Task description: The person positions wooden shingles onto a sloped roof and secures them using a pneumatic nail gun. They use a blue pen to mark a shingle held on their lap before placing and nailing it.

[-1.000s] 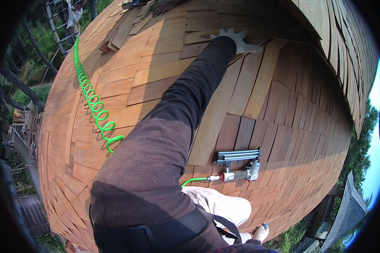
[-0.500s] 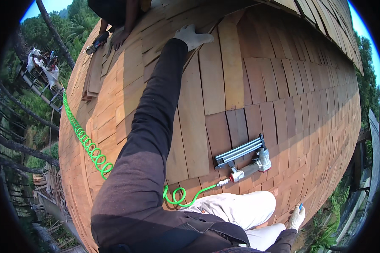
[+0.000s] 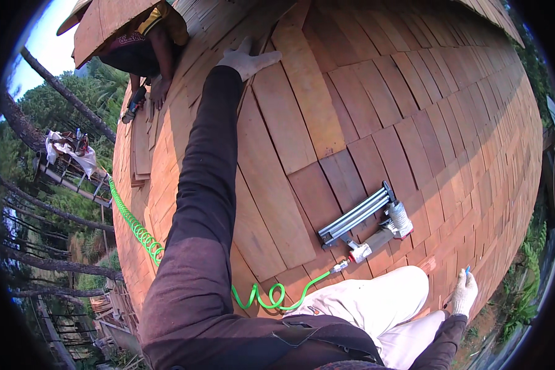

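My left hand (image 3: 250,60), in a pale work glove, reaches far up the slope. Its fingers are spread on the wooden shingles (image 3: 285,117), beside the top of a long shingle with a yellowish one to its right. At the lower right, my gloved right hand (image 3: 464,295) is closed around a small thing; only its blue tip (image 3: 467,269) shows, so its kind is unclear. Between my arms, a pneumatic nail gun (image 3: 381,237) with a silver magazine lies on the shingles above my knee, touched by neither hand. A green coiled air hose (image 3: 135,227) joins it and passes behind my left arm.
At the upper left a co-worker's hand (image 3: 160,92) rests on the roof near a dark power tool (image 3: 134,103) and a stack of loose shingles (image 3: 140,148). Beyond the roof's left edge stand tree trunks and a platform (image 3: 74,176) bearing white sacks. Greenery borders the right edge.
The view has turned, shifting the roof and nail gun in the picture and showing more of the co-worker. My left hand stays spread on the shingles; the right still grips the blue-tipped thing.
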The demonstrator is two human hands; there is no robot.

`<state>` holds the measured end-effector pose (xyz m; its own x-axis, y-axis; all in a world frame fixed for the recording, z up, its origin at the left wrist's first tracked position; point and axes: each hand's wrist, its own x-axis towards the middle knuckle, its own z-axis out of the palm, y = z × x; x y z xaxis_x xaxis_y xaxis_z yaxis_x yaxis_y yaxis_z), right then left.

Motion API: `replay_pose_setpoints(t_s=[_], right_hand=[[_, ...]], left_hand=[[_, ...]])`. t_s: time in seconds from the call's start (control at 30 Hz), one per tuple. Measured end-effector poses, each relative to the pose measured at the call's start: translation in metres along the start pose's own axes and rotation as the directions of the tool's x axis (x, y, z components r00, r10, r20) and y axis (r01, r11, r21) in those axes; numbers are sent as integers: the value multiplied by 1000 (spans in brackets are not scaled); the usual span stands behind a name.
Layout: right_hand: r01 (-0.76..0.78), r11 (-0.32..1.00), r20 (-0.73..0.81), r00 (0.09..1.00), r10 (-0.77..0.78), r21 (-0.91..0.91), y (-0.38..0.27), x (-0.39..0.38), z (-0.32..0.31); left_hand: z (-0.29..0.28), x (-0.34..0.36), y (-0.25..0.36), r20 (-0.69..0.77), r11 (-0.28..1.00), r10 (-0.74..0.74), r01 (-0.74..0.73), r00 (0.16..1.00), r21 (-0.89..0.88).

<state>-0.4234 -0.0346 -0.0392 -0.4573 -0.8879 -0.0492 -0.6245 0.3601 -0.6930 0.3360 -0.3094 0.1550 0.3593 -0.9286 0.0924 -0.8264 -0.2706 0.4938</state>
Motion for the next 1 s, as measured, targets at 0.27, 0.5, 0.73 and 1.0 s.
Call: replay_pose_setpoints(t_s=[0.27, 0.5, 0.73, 1.0], right_hand=[[-67, 940, 140, 990, 21, 335, 4, 15, 3], [-246, 949, 196, 958, 208, 197, -11, 10, 4], [-305, 896, 167, 950, 263, 323, -23, -11, 11], [-166, 986, 60, 984, 165, 11, -65, 1, -29]], left_hand=[[8, 0, -9, -114, 1000, -3, 1, 993, -14], [1, 16, 1, 2, 1000, 2, -2, 1000, 21], [35, 35, -16, -266, 989, 151, -146, 952, 40], [19, 107, -78, -122, 875, 484, -481, 866, 60]])
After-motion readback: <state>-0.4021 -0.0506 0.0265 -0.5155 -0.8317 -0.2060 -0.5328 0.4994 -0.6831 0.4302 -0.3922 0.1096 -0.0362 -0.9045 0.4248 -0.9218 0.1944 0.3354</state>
